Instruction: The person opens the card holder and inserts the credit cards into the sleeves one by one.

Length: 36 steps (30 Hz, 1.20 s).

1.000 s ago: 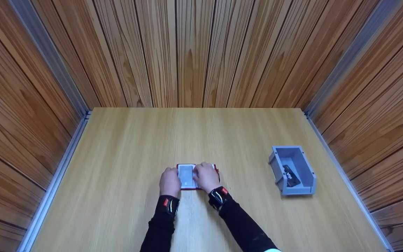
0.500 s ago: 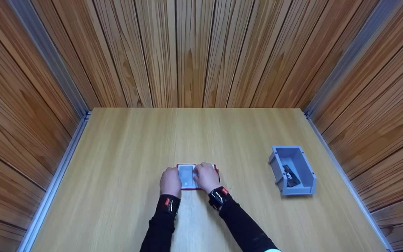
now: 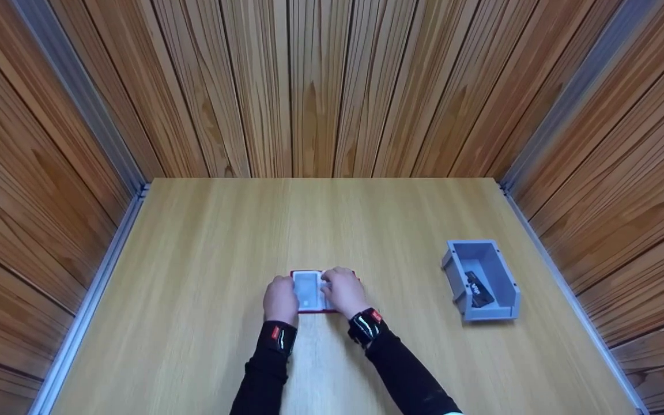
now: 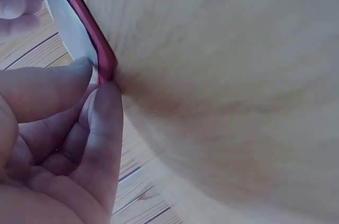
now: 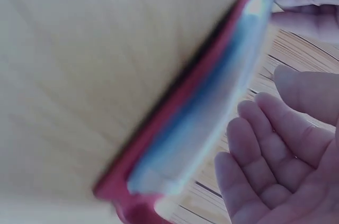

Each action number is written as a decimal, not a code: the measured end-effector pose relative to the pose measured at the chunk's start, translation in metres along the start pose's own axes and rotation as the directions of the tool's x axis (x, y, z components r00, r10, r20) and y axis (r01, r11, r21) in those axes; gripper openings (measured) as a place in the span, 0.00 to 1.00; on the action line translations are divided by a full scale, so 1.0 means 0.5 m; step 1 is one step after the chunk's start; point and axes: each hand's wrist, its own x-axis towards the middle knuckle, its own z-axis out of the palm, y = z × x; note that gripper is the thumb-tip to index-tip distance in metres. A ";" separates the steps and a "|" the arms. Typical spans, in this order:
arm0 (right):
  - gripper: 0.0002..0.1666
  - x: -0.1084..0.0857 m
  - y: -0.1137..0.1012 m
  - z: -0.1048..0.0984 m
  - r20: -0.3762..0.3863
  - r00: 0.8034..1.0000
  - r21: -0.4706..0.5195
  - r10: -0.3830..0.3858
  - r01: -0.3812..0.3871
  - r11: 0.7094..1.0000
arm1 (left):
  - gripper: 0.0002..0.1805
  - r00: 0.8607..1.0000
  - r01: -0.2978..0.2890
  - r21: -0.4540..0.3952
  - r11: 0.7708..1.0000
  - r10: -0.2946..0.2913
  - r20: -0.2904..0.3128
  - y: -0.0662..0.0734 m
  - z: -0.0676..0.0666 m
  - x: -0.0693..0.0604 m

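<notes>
A flat, red-edged case [image 3: 308, 291] with a pale bluish-white inner face lies near the middle of the table. The person's left hand [image 3: 280, 300] holds its left end; in the left wrist view, thumb and fingers pinch the case's red edge [image 4: 87, 20] at a corner. Over the case's right part hovers the right hand [image 3: 344, 291], hiding much of that end. In the right wrist view, the right hand [image 5: 280, 155] has loosely bent fingers apart from the blurred case [image 5: 183, 123], gripping nothing. A red tab [image 5: 139, 208] sticks out from the case's end there.
On the right side of the table stands a grey-blue bin [image 3: 490, 314], low-fronted, with a black item [image 3: 478, 289] bearing white lettering inside. Wood-panelled walls [image 3: 314, 86] enclose the table [image 3: 205, 242] at the back and both sides.
The right hand has shifted slightly to the right and its fingers have come away from the inner face of the case. The left hand keeps its place.
</notes>
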 end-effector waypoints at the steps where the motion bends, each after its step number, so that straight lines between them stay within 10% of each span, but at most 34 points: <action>1: 0.11 -0.001 0.002 -0.007 -0.005 1.000 0.009 0.003 -0.003 1.000 | 0.08 1.000 0.000 -0.003 1.000 0.000 -0.003 0.000 0.000 0.000; 25: 0.15 -0.090 0.200 -0.227 -0.164 0.955 0.126 0.248 -0.229 0.965 | 0.07 0.999 0.014 0.015 1.000 -0.015 0.033 0.002 -0.001 -0.001; 36: 0.15 -0.147 0.308 -0.303 -0.276 0.882 0.101 0.382 -0.369 0.924 | 0.08 0.999 0.022 -0.006 1.000 -0.022 0.023 0.003 -0.001 0.000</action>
